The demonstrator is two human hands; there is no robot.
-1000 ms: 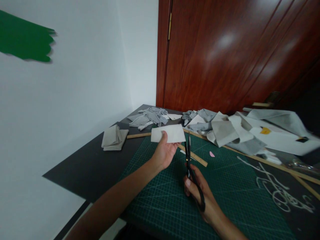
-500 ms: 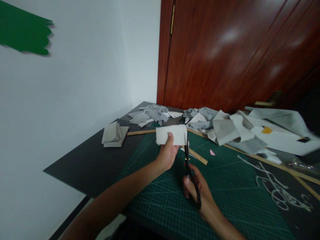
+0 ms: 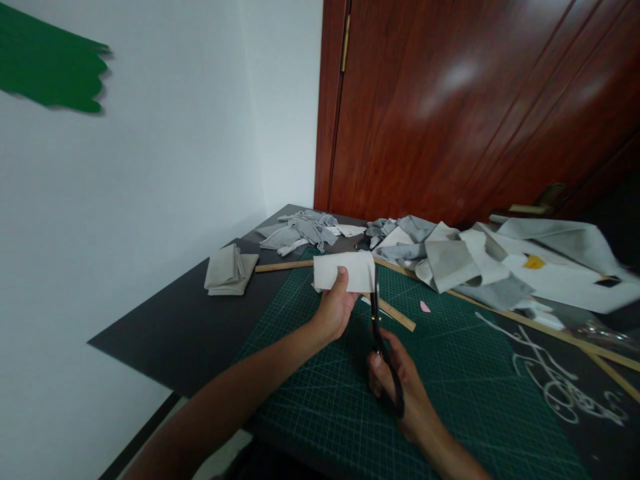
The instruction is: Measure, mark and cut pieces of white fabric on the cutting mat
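My left hand [image 3: 339,308] pinches a white rectangular piece of fabric [image 3: 327,273], thumb on the near face and fingers behind it. The piece is held up above a green cutting mat [image 3: 310,387]. In my right hand [image 3: 395,377] is a pair of black scissors [image 3: 377,321], blades pointing away from me. Those blades lie along the right edge of the fabric; whether they are closed fully is hard to make out. Beneath the scissors a short wooden ruler [image 3: 400,319] rests on the mat.
Folded beige cloth [image 3: 225,273] sits on the dark table at left. Grey scraps [image 3: 305,230] and a heap of fabric pieces [image 3: 455,257] line the back. A long wooden strip [image 3: 285,265] crosses behind the mat. At right lie a pink scrap [image 3: 425,307] and thin white strips [image 3: 560,387].
Almost nothing differs. The fabric and both hands sit very slightly lower and to the right in view, as does the background. Both hands keep their hold.
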